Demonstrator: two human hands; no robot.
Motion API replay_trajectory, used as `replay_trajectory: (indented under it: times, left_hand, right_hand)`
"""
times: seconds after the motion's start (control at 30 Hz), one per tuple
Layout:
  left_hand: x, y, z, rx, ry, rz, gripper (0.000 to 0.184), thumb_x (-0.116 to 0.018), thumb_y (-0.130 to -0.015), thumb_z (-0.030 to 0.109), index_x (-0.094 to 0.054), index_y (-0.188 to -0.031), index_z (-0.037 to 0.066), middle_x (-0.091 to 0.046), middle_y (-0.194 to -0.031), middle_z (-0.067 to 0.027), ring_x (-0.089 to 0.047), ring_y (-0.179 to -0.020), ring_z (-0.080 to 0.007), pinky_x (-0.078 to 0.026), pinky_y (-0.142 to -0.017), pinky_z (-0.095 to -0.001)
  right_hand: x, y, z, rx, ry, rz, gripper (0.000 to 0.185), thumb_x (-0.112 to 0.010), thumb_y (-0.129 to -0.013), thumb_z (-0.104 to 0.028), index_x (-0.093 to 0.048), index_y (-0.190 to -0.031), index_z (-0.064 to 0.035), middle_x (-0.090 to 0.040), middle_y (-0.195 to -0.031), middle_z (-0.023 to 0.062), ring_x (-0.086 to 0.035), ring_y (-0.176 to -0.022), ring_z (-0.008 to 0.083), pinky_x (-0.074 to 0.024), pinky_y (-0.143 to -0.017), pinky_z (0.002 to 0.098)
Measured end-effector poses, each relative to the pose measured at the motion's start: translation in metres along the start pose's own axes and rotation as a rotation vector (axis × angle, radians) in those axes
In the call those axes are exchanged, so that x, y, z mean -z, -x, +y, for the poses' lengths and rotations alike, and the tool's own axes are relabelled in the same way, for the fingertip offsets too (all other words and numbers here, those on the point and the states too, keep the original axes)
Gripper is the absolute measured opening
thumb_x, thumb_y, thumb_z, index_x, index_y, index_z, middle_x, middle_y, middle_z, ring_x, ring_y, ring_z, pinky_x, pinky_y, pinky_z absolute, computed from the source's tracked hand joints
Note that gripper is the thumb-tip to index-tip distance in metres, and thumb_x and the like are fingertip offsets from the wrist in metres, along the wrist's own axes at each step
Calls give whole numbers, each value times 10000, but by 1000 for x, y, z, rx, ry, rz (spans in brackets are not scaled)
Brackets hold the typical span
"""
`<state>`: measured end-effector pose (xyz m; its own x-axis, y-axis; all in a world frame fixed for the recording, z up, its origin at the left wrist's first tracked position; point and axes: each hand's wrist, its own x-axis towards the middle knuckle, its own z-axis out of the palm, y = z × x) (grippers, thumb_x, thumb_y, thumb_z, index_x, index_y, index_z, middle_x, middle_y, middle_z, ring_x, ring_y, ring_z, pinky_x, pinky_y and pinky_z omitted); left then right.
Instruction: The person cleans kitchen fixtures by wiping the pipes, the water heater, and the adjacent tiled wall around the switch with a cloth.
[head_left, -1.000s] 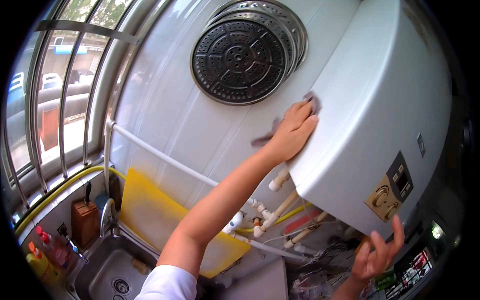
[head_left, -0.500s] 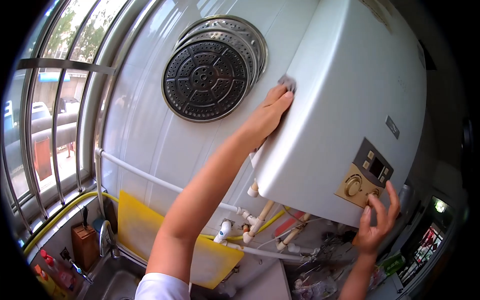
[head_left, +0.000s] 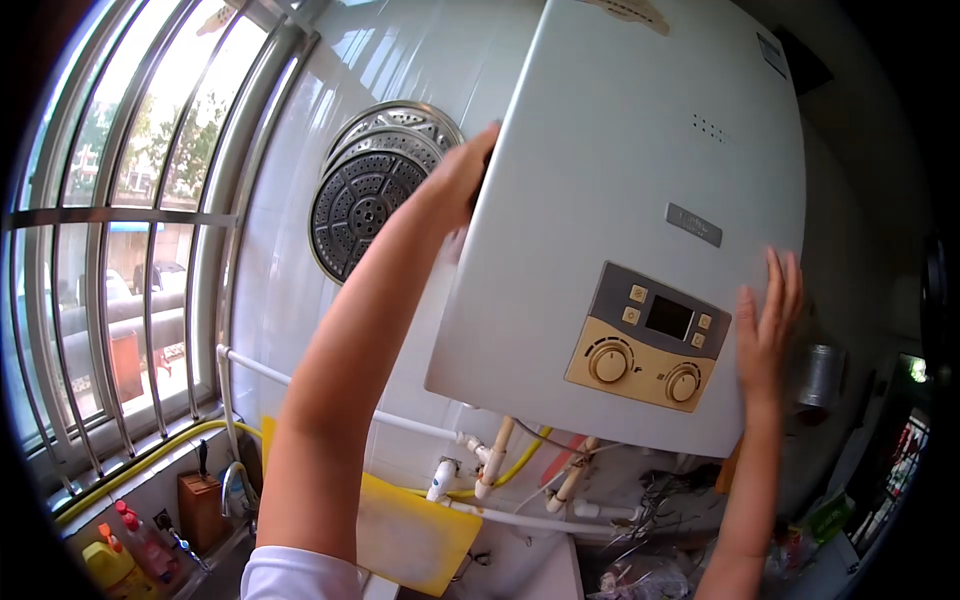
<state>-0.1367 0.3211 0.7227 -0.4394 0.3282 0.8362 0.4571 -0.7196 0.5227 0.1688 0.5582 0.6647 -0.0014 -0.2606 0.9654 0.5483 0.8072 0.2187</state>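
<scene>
barred window [head_left: 120,215] at far left. perforated metal discs [head_left: 350,215] on the wall [head_left: 285,310]. left hand [head_left: 466,175] at the left side of the white wall heater [head_left: 610,150]; fingertips out of sight, so i cannot tell whether spread or pressed together. heater sits above pipes [head_left: 491,472], control panel [head_left: 645,340] low on its front. right hand [head_left: 762,338] at heater's right edge, fingers upright, slightly spread.

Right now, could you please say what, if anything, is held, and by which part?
Right hand: nothing. Left hand: I cannot tell, as the heater hides its fingers.
</scene>
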Motion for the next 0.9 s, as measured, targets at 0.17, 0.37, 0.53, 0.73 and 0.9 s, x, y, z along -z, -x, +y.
replay_trajectory:
  times: [0.17,0.37,0.53,0.73,0.9]
  left_hand:
    - [-14,-6,52,-384,-269,78,429,-452,-990,286,-523,-1305,3,-586,-1234,-181,-602,-1085,-287,-489,-940,-395]
    - [-42,-11,54,-817,-1193,389,470,-460,-956,265,-459,-1380,61,-437,-1412,-190,-437,-1277,-407,-414,-1032,-454]
    - [-57,1,57,-932,-1521,401,488,-481,-955,303,-472,-1369,45,-437,-1447,-128,-410,-1322,-387,-426,-1032,-473]
    - [-55,72,21,-938,-1608,395,473,-529,-938,278,-511,-1317,-5,-493,-1377,-187,-435,-1294,-415,-454,-986,-491]
    - [-65,36,45,-786,-1513,426,486,-500,-950,300,-485,-1344,13,-458,-1415,-174,-453,-1282,-393,-417,-1036,-466]
  right_hand:
    - [-5,2,1,54,27,75,528,-531,-962,-338,-423,-1438,-136,-338,-1509,171,-303,-1396,368,-268,-1127,504]
    - [2,1,-3,53,58,39,560,-553,-943,-360,-420,-1437,-131,-352,-1498,180,-309,-1381,390,-277,-1121,504]
    - [6,2,0,74,48,18,581,-567,-932,-353,-411,-1441,-121,-327,-1506,196,-284,-1381,424,-263,-1131,502]
    - [5,6,5,87,-60,53,571,-588,-916,-332,-443,-1424,-117,-326,-1507,192,-272,-1390,419,-245,-1131,510]
    - [0,8,9,101,-116,86,564,-595,-909,-319,-454,-1414,-111,-334,-1502,190,-273,-1387,428,-248,-1127,516]
